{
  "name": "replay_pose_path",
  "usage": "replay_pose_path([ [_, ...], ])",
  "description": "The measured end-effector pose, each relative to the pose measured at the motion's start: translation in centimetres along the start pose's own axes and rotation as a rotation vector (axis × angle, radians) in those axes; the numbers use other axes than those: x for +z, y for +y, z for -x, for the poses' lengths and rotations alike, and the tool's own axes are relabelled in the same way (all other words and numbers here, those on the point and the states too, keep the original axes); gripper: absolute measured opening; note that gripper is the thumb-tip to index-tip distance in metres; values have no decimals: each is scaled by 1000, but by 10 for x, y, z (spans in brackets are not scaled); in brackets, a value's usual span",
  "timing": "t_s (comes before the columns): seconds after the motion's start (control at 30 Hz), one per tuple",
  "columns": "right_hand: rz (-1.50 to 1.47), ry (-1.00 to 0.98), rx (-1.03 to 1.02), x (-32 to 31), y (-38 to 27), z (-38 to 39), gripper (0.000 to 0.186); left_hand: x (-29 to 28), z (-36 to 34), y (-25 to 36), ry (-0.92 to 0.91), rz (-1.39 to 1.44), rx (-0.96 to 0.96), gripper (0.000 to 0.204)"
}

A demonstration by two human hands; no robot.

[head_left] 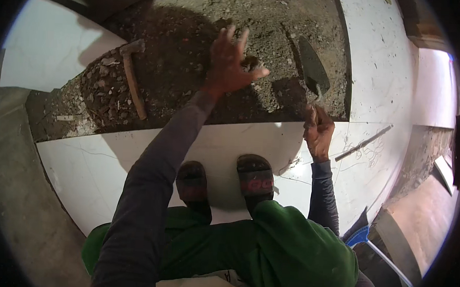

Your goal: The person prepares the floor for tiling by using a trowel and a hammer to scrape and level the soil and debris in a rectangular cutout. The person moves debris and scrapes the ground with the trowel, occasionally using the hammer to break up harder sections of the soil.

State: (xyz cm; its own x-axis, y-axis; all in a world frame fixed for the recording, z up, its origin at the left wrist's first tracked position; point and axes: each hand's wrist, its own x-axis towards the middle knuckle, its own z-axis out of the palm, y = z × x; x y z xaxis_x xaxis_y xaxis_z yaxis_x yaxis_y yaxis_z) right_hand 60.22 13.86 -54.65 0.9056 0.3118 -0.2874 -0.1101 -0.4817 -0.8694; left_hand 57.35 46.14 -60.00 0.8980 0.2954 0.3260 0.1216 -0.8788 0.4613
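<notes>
Over a bed of dark, damp gravelly mortar (181,74), my left hand (231,64) is spread with its fingers apart, holding nothing. My right hand (319,128) is closed round the handle of a pointed trowel (313,65). The blade tilts up and away over the right side of the bed; most of the handle is hidden in my fist. To the left, a hammer (133,83) with a wooden handle lies on a heap of broken rubble (103,84).
White tiles (225,135) border the bed on the near side and the right (375,57). A thin rod (364,143) lies on the right tiles. A large white tile (44,48) sits at the far left. A blue broom (359,236) is at lower right. My sandalled feet stand on the near tiles.
</notes>
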Motion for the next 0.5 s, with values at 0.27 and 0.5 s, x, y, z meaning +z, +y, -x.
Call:
replay_pose_path([
  [0.27, 27, -27, -99, 28, -19, -4, 50, 43, 27, -14, 94, -42, 172, 63],
  [0.5, -2, 3, -21, 17, -28, 18, 54, 19, 11, -27, -99, 66, 7, 29],
])
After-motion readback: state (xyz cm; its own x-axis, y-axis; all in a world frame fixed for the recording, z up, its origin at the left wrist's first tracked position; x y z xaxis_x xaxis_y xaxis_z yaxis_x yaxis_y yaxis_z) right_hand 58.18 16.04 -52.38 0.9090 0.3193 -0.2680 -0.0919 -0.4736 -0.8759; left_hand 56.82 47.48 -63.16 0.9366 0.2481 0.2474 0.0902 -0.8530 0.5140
